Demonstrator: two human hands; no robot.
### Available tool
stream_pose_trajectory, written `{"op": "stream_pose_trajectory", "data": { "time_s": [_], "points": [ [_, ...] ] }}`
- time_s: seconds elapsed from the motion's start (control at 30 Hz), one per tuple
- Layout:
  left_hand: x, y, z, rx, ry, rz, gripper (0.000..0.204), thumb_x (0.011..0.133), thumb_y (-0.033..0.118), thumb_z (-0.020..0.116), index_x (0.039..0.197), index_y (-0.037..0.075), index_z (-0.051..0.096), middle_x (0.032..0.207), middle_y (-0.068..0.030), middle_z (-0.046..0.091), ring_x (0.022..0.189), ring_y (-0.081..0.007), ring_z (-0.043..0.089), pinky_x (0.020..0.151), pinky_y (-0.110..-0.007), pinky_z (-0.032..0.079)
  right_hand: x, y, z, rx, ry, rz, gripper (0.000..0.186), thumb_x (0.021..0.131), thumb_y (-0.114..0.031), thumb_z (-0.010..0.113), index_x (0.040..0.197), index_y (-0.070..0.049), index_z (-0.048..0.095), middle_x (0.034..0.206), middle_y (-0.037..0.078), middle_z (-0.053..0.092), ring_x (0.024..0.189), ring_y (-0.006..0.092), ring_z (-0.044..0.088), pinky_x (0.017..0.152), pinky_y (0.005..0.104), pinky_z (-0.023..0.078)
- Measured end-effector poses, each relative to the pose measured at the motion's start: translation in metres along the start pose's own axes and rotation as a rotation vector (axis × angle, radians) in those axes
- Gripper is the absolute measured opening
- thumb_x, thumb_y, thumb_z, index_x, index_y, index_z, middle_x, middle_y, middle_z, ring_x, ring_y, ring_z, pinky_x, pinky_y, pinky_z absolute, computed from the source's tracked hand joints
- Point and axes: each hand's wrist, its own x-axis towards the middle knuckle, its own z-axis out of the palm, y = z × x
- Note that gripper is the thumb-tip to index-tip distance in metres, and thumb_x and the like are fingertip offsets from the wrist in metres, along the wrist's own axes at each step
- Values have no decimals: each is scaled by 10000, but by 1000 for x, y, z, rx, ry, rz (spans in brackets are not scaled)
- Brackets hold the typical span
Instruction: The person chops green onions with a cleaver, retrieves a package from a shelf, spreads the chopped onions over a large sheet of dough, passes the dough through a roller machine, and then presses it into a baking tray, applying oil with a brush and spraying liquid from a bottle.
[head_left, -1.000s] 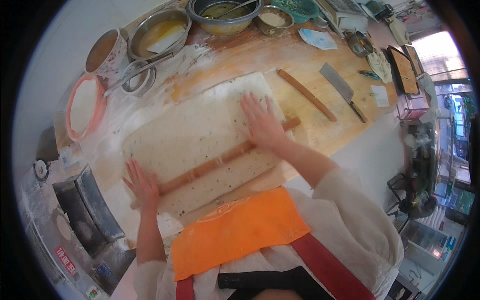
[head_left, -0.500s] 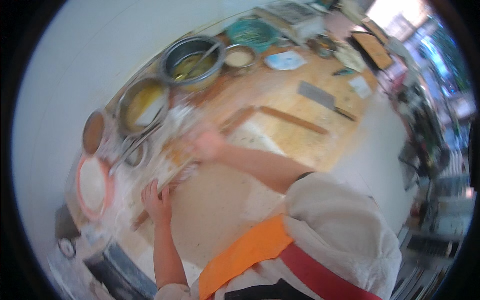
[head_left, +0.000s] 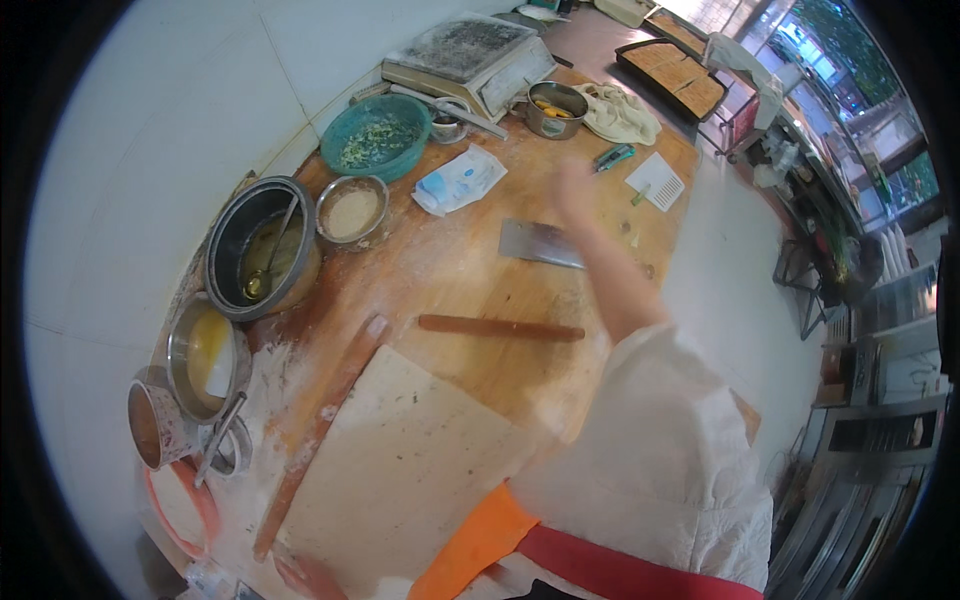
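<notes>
Near the worktop's (head_left: 465, 285) right edge, a person's blurred right hand (head_left: 572, 188) is close to a cleaver (head_left: 535, 242), the left hand (head_left: 308, 576) beside dough (head_left: 400, 450), both grips unclear.

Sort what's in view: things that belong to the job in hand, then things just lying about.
In the job, judging by the view:
- speckled dough sheet
- long rolling pin
- left hand, blurred, near the pin's lower end
- right hand, blurred, outstretched

Apparently lying about:
- blue-and-white packet
- crumpled cloth
- dusty weighing scale
</notes>
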Motion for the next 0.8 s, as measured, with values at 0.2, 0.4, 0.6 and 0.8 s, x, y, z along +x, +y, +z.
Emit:
{"op": "stream_pose_trajectory", "data": {
  "time_s": [0.2,0.4,0.6,0.8],
  "points": [
    [-128,-53,-68,150,-630,-638,408,980,253,476,1275,-14,567,1271,-221,574,1175,-366,535,1038,-455,388,74,173,5,-383,-214,-37,508,891,-56,451,1397,-93,462,1332,164,550,1163,338,577,950,433,490],
    [-185,-69,-93,133,-319,-536,289,896,263,586,1001,21,705,919,-197,682,847,-347,631,753,-446,482,75,175,7,-758,-446,-321,240,876,-231,597,943,-36,721,925,176,713,902,342,682,790,429,539],
    [-136,-43,-67,49,-44,-452,399,863,165,602,1241,40,590,1239,-180,612,1145,-366,571,975,-430,465,-31,49,-61,390,-487,44,451,794,-124,598,1216,29,559,970,186,637,874,269,625,774,389,494],
    [-138,-80,-41,-260,-122,-311,479,894,177,572,1350,45,504,1380,-175,517,1296,-352,463,1095,-469,338,-312,-221,-158,745,-1409,-84,625,720,-129,709,1304,7,530,864,74,623,770,166,598,682,321,494]
  ]
}}
